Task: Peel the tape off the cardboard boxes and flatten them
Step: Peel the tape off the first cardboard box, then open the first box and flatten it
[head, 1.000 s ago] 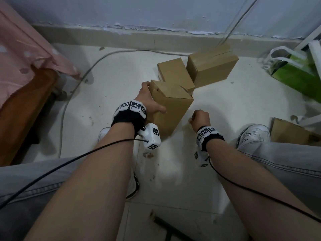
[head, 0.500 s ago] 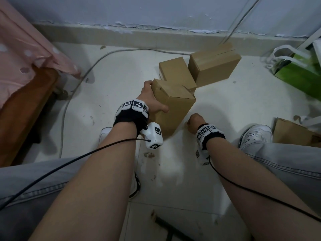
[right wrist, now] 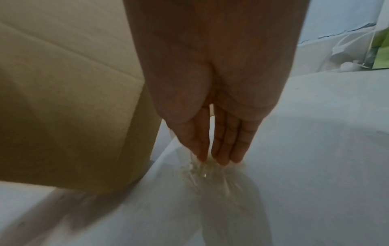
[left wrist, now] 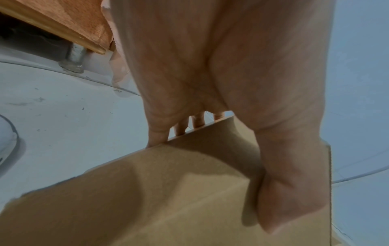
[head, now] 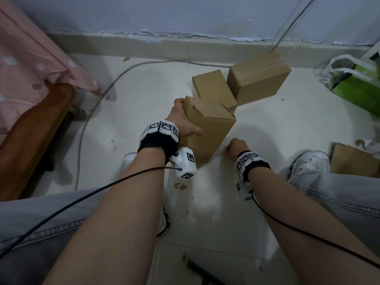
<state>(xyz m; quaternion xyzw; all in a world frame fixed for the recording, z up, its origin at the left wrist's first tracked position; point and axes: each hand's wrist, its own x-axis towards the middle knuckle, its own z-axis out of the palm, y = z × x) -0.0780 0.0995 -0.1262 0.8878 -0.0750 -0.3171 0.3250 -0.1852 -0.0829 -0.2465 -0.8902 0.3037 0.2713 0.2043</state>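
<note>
A tall brown cardboard box stands tilted on the floor in the head view. My left hand grips its upper left corner, with the thumb pressed on the near face and the fingers curled over the far edge. Low at the box's right side, my right hand pinches a crumpled strip of clear tape between thumb and fingertips, close to the floor. Two more taped boxes sit just behind it.
A flattened piece of cardboard lies at the right beside my white shoe. A green bag stands at the far right. A bed with a pink sheet fills the left. A grey cable runs across the floor.
My right hand has sunk a little and drawn nearer the box's lower edge, still pinching the tape. The left hand keeps its grip on the box's corner.
</note>
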